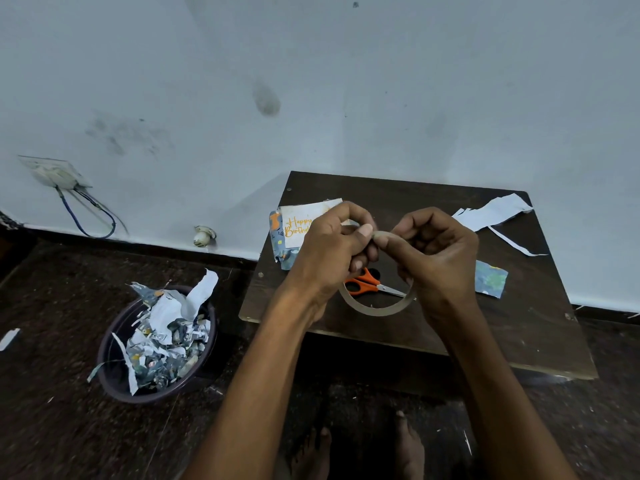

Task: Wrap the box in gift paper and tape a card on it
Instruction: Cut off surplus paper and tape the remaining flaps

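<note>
1. Hands were raised together above the table (519, 341), which stood against the wall (311, 81).
2. Your left hand (332, 251) had its fingers curled round the tape roll (377, 308), with the thumb tip pressed on the roll's upper rim.
3. Your right hand (440, 251) also gripped the roll, its thumb tip meeting the left thumb on that rim; the fingers were curled over the roll's right side.
4. The roll was nearly spent, a thin brown ring held upright, its lower arc showing below both hands.
5. Scissors (372, 284) with orange handles lay on the table behind the ring, seen partly through its opening, blades pointing right.
6. The box (282, 247), wrapped in blue patterned paper, lay at the table's far left, partly hidden by your left hand.
7. The card (301, 220), white with orange "Happy Birthday" lettering, lay on top of the box. Whether it was taped could not be told.
8. A patterned offcut (490, 278) lay on the table just right of your right hand.
9. White strips (495, 213) lay at the far right corner.
10. A dark bin (114, 372) full of paper scraps stood on the floor left of the table.
11. Your bare feet (408, 445) showed below the near edge.
</note>
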`<state>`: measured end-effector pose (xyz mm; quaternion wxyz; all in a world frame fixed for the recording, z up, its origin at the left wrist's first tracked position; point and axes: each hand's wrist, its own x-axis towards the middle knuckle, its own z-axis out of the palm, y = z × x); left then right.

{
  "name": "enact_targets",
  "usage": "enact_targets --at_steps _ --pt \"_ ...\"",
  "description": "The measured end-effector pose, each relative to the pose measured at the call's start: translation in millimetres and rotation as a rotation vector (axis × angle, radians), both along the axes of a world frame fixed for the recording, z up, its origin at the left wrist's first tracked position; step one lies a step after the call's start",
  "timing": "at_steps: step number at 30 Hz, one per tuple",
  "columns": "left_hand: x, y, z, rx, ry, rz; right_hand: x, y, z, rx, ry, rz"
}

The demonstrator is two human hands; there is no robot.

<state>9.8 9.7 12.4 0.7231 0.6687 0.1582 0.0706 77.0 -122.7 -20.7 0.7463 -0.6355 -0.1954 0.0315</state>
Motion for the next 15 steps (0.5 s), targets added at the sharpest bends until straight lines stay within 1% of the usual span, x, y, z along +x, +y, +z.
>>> enact_targets --at_steps 2,8,15 --pt "1.0 -0.9 -1.7 -0.015 -0.001 0.048 0.3 1.4 0.0 0.001 0.012 -0.040" --pt "1.8 -2.4 -3.2 0.037 -0.025 0.162 2.1 3.4 -0.3 0.023 0.054 -0.154" --pt "2.3 -2.1 -3.9 0.071 -0.014 0.118 1.7 1.1 -0.3 0.015 0.025 -0.017"
